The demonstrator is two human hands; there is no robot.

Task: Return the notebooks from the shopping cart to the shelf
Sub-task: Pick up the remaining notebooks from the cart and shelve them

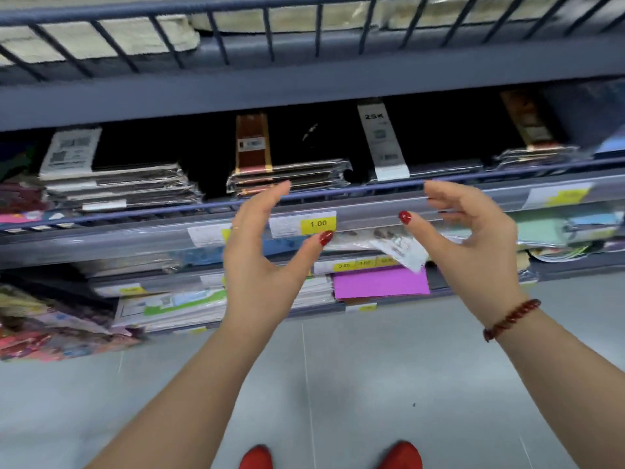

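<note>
Nearest, two red shoe tips (257, 456) are showing at the bottom edge on a bare grey floor (338, 384), which is lying open between the person and the shelving. Above them both forearms are reaching forward. The left hand (260, 252) is holding its grip spread, thumb and fingers curved apart around nothing. The right hand (473, 231), with a red bead bracelet (512, 319) at the wrist, is likewise spread and empty, palm facing the left. Open air is lying between the two hands. Both are hovering just in front of the shelf rail (355, 211), beside a yellow price tag (318, 224) reading 1.00. Behind the rail, wrapped notebooks (287, 181) are lying in flat stacks on the shelf, with dark gaps between neighbouring stacks. Another stack (118, 184) is sitting further left. The shopping cart is out of view.
</note>
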